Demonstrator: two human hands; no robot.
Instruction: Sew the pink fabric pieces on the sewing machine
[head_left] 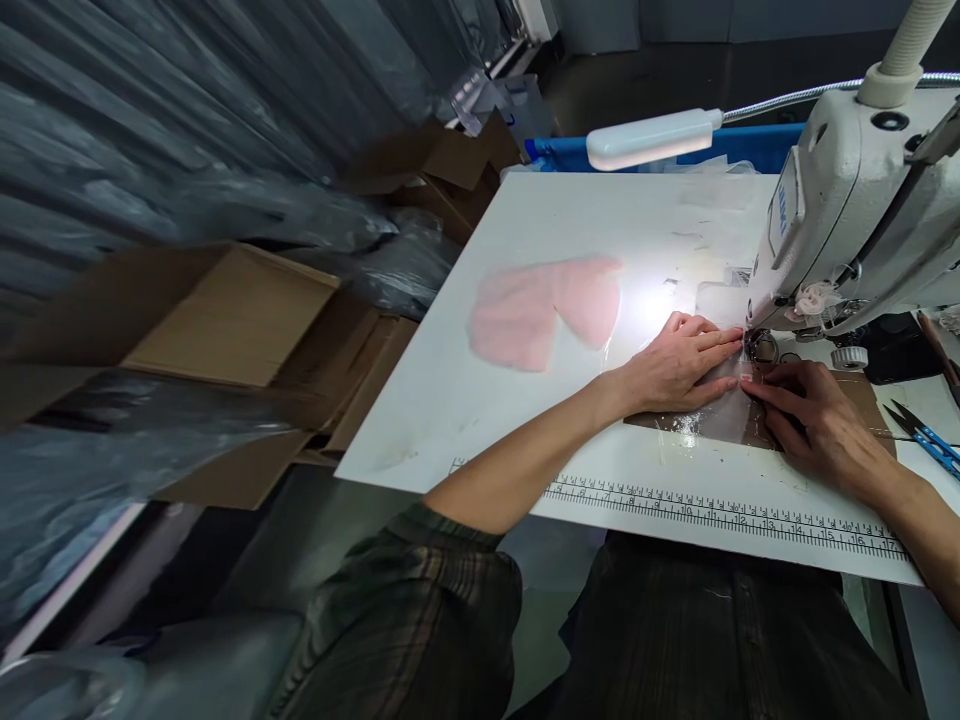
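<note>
A white sewing machine (pixel 832 210) stands at the right, its needle area lit by a bright lamp. Just left of the presser foot, my left hand (pixel 686 365) lies with fingers stretched out, pressing on a thin see-through piece of fabric (pixel 724 418). Close in front of the foot, my right hand (pixel 814 415) pinches the right edge of this fabric with thumb and forefinger, where a small pale pink patch shows. Part of the fabric is hidden under both hands. Farther left on the table lies a flat pink fabric piece (pixel 517 315) with a notch in it.
The white table (pixel 420 440) has a printed ruler (pixel 675 508) along its front edge. Blue thread snips (pixel 930 440) lie at the far right. A white lamp (pixel 652 140) reaches over the back. Open cardboard boxes (pixel 232 315) and plastic wrapping stand left of the table.
</note>
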